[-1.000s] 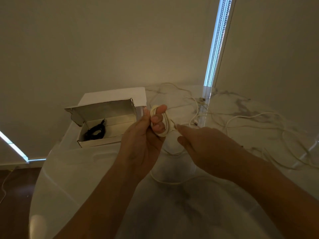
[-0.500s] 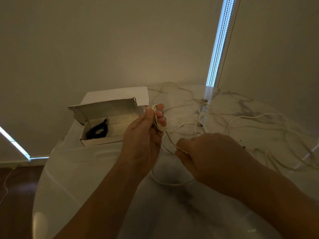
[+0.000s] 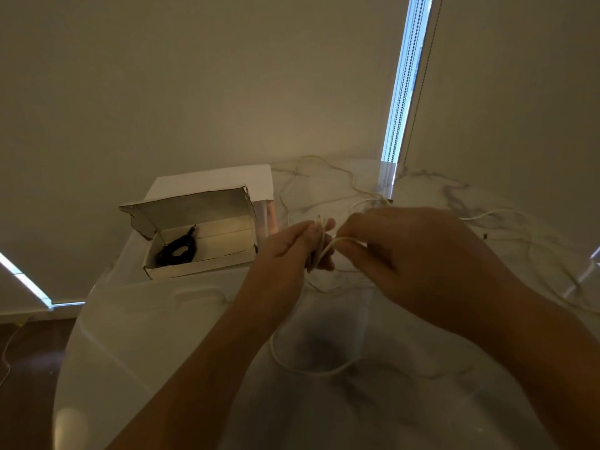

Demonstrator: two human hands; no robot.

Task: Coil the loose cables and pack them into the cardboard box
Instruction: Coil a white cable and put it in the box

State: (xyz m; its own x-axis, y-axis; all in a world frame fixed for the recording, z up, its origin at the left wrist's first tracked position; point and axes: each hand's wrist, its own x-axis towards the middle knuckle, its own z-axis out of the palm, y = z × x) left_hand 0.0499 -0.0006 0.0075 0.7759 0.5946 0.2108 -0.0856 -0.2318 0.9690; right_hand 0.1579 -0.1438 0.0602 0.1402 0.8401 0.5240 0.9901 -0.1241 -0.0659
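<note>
The room was dim; daylight leaked through a bright blind gap point(image 3: 404, 79), glinted off the glossy bench point(image 3: 136, 336), and edges bowed.

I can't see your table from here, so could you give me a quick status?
Left hand grips white cable coil; right hand pinches its loose strand. Black cable in cardboard box. More white cables loose on table.

Left hand point(image 3: 292, 251) grips a small coil of white cable point(image 3: 319, 251), fingers curled round it. Right hand point(image 3: 399, 251) pinches the same cable just beside the coil. A slack loop of it hangs below the hands onto the marble table point(image 3: 162, 352). Open box point(image 3: 198, 235) sits left of the hands, holding a coiled black cable point(image 3: 178, 250). More loose white cables point(image 3: 506, 219) lie tangled on the table at right. Blinds point(image 3: 162, 92) hang behind.
</note>
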